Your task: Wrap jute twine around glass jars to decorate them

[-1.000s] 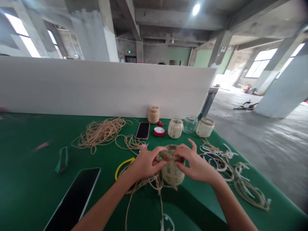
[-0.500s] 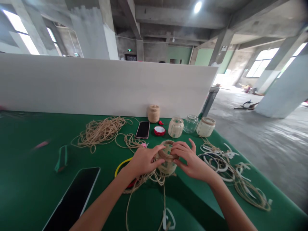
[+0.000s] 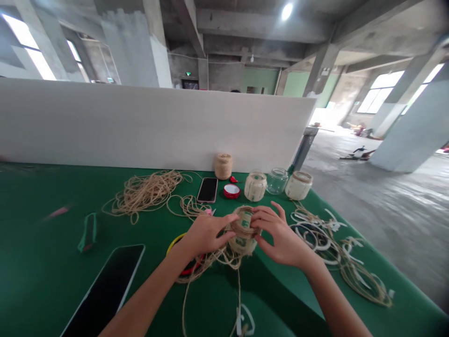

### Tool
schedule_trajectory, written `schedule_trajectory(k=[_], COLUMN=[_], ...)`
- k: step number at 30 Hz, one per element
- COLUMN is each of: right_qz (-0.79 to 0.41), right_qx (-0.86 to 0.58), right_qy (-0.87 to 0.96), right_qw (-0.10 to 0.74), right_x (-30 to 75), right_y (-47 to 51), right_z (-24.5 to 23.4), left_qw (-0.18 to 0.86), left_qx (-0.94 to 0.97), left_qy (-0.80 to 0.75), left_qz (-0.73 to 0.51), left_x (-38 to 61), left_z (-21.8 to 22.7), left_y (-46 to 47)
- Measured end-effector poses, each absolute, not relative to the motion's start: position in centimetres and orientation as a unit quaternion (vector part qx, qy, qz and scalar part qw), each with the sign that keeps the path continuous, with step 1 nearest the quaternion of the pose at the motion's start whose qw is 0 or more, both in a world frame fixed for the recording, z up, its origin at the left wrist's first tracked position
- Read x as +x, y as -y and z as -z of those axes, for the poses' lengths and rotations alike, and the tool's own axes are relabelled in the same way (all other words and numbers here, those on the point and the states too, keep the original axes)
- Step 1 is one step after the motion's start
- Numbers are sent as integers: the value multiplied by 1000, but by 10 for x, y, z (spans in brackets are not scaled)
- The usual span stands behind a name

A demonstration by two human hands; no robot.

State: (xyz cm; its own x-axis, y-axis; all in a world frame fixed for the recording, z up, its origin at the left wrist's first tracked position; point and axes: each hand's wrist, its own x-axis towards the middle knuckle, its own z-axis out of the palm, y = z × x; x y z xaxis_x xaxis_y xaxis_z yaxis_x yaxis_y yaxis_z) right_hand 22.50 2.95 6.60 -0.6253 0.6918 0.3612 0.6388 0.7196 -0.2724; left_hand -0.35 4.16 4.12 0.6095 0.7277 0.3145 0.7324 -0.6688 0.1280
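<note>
Concrete hall (image 3: pixel 224 21): grey beams and pillars rose behind a long white panel (image 3: pixel 154 126), which hid much of the space beyond; a dark shape over its top edge was too small to make out.
Green worktop (image 3: pixel 42 281): it ran out of view at the left and bottom.
Glass jar (image 3: pixel 242 245): it was between the two hands, near the worktop's middle, with twine (image 3: pixel 245 230) wound around its neck. Its mouth pointed up and somewhat toward the camera; its long axis was near upright, the exact lean hard to judge. Whether its base touched the worktop could not be told.
Left hand (image 3: pixel 206 233): thumb and index finger, slightly parted, had hold of the jar's left side at the neck; the other fingers were hidden.
Right hand (image 3: pixel 280 235): fingers curled over the right of the rim, thumb below on the outside, gripping it; the fingertips were hard to see.
Loose cord (image 3: pixel 224 256): it lay tangled beside the jar, partly covered by the left hand.
Yellow ring (image 3: pixel 171 244): the left forearm hid part of it.
Tablet (image 3: pixel 108 285): its near end was cut off.
Back row: three jars (image 3: pixel 256 188) stood near a twine spool (image 3: pixel 223 167).
</note>
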Motion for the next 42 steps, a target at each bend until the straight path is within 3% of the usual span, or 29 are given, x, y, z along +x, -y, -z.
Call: schedule_trajectory(k=[17, 28, 42], right_qz=[-10, -67, -55], right_qx=[-373, -377, -381], right_qy=[892, 895, 893], right_qw=[253, 230, 232], right_x=[202, 215, 217], right_y=[-22, -24, -21], right_z=[-57, -60, -66], left_qw=[41, 6, -17], left_qx=[-891, -892, -890], left_qy=[410, 419, 420], left_qz=[191, 168, 177], left_x=[-3, -4, -7], left_z=[-34, -48, -41], left_y=[-42, -36, -40])
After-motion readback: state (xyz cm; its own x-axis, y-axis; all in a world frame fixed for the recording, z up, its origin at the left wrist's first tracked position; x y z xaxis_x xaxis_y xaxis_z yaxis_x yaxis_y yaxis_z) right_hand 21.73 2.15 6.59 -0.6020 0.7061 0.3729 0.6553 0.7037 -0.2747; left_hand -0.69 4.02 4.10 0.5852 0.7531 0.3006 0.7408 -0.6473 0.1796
